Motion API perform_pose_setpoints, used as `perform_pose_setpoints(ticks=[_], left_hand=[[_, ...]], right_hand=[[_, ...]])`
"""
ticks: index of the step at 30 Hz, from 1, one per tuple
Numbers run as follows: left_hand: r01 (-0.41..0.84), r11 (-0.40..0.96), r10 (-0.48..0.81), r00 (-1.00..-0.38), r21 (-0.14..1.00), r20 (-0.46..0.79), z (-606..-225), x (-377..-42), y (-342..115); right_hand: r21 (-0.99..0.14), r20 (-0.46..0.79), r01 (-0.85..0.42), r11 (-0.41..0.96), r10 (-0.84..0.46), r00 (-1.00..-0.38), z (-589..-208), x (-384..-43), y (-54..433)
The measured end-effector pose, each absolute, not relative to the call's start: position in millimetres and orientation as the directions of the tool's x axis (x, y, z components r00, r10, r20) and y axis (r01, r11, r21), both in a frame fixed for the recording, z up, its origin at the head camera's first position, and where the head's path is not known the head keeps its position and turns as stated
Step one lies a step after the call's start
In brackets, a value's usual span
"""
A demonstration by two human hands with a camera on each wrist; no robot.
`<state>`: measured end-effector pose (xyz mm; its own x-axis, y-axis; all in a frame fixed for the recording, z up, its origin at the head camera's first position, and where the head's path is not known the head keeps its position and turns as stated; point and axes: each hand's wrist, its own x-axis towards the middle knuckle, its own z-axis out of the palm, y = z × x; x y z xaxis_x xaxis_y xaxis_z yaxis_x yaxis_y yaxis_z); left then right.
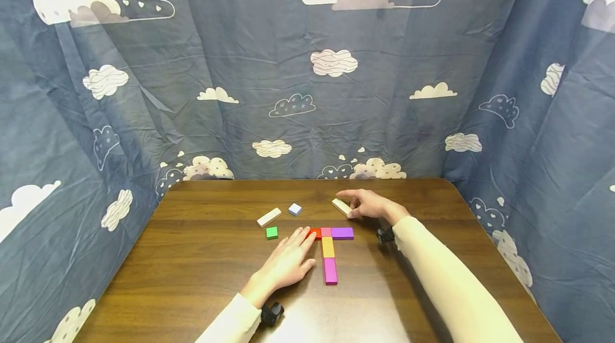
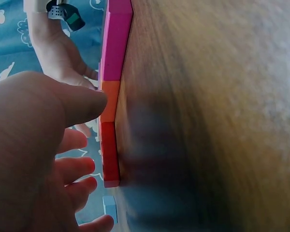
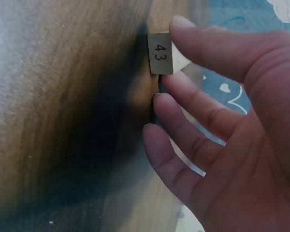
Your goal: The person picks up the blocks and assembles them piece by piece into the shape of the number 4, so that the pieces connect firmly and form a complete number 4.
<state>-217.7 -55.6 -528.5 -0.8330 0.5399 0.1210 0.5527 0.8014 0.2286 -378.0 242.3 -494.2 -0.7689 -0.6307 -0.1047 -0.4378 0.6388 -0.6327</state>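
Apparently to steady the red block (image 1: 318,231), the relaxed left hand (image 1: 286,260) overlies it; the right hand (image 1: 369,204) pinches a cream block (image 1: 341,207).

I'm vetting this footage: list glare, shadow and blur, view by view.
Head: bright glare on the near part of the tabletop, soft shadow beside the right sleeve. Left wrist: tabletop blurred, dark smudge beside the red block, edges of the magenta block clearer. Right wrist: broad dark shadow on the blurred tabletop, yet the 43 on the cream block is readable.
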Motion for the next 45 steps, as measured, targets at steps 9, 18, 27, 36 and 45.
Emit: perform_pose_setpoints(ticks=[9,18,27,36,45], left_hand=[[0.569,0.795,0.557,-0.822,0.21,0.121,-528,-219,-51],[0.573,0.796,0.563,-0.819,0.194,0.11,-528,-217,-48],[0.578,0.795,0.569,-0.815,0.182,0.105,-530,-216,-47],[0.573,0.8,0.566,-0.819,0.178,0.094,-530,-216,-48],[0.571,0.803,0.567,-0.82,0.169,0.081,-529,-217,-49]], right_hand=[[-0.624,-0.142,-0.452,0.637,-0.661,-0.737,-492,-383,244],[-0.631,-0.19,-0.43,0.646,-0.666,-0.721,-493,-388,244],[-0.63,-0.221,-0.418,0.655,-0.667,-0.712,-492,-390,245],[-0.635,-0.245,-0.411,0.654,-0.674,-0.697,-494,-393,239],[-0.645,-0.231,-0.406,0.647,-0.672,-0.703,-490,-395,233]])
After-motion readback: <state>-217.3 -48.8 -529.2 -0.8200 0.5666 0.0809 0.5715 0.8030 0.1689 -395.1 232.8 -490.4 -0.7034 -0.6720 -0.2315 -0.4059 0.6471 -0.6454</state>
